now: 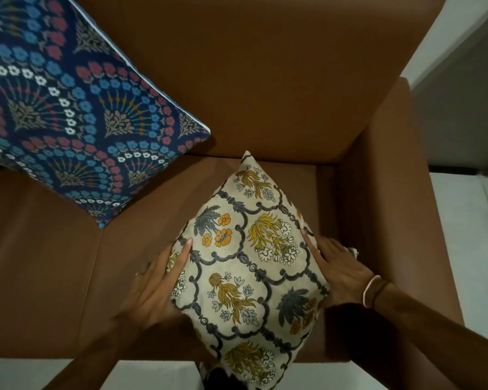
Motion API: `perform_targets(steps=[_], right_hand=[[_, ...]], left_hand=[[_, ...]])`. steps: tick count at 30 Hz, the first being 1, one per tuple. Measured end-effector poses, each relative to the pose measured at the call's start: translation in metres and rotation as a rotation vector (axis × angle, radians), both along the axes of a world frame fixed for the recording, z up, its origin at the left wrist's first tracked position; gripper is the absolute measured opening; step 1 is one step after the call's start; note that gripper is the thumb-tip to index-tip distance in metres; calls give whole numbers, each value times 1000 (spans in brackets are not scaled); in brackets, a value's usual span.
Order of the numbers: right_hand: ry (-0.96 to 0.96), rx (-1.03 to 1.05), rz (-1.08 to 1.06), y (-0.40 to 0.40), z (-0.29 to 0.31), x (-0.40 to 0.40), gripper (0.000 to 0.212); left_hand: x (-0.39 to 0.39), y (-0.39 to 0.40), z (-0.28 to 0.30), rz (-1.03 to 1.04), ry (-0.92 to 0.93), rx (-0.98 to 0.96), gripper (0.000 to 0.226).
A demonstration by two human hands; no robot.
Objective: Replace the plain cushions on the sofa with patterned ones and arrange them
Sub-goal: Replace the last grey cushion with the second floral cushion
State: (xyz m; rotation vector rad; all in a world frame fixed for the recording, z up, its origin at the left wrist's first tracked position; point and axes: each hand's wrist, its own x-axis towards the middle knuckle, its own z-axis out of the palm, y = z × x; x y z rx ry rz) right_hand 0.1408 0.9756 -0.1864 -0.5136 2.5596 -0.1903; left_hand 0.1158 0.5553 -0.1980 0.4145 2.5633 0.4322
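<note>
A cream cushion with yellow flowers and grey scrollwork occupies the lower centre of the frame, turned corner-up like a diamond, its upper corner pointing at the seam where the brown sofa seat meets the backrest. The left hand lies flat against its left edge, fingers spread and pressed into the fabric, fingertips wrapping onto the printed face; the right hand mirrors it on the right edge, palm against the side. The cushion is thus squeezed between two open palms, not pinched by fingers. Whether its lower corner rests on the seat or hangs past the front edge cannot be told; the bottom of the frame hides it. A dark blue cushion with red and blue fan motifs leans against the backrest in the upper left, its lower corner on the seat. No plain cushion is visible. Risks, as judged: a palm-only hold depends on steady inward pressure, so easing either hand could let the cushion slip down and off the seat front onto the pale floor. Set down on a corner, it would likely tip or roll flat. Pushed too far left, it could knock the blue cushion from its lean; too far right, it would jam against the armrest.
</note>
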Motion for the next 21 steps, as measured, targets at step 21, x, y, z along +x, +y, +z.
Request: perform_targets(steps=[21], right_hand=[[599,113,-429,3,124,-1,113]], left_hand=[[-122,60,137,-330,793,48,135]])
